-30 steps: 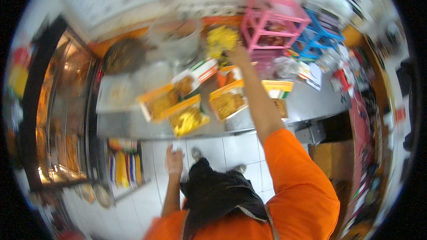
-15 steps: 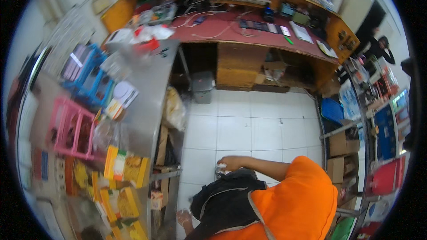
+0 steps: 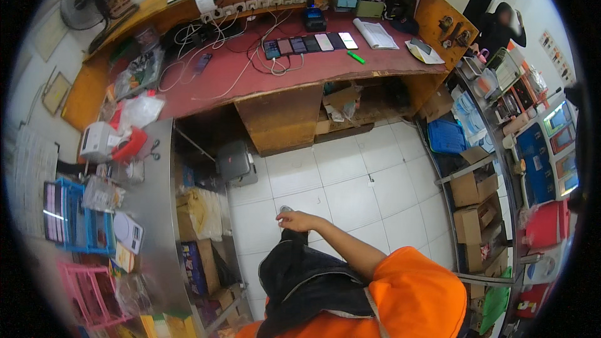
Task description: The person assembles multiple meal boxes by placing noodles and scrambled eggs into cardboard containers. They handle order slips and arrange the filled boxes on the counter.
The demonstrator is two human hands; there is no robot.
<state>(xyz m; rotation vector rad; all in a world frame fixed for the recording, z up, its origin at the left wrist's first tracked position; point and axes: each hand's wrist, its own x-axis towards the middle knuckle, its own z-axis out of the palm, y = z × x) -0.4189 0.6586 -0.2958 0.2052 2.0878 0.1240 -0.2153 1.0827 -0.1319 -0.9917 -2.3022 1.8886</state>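
Observation:
My right hand [image 3: 295, 220] hangs low in front of me, above the white tiled floor and next to the grey tip of my shoe [image 3: 285, 208]. Its fingers are loosely bent and somewhat apart, and I see nothing held in them. A black apron [image 3: 313, 275] covers my front over an orange shirt [image 3: 419, 294]. My left hand is out of sight.
Ahead is a red-topped counter [image 3: 231, 91] with a row of phones [image 3: 307, 44] and cables. On the left, a steel table [image 3: 156, 194] holds a scale [image 3: 128, 231] and baskets. Shelves with cardboard boxes [image 3: 469, 191] line the right. A person [image 3: 501, 28] stands far right.
My view has turned and moved toward the counter. My left hand, low at the left before, has gone out of view. My right hand has stayed low in front of me.

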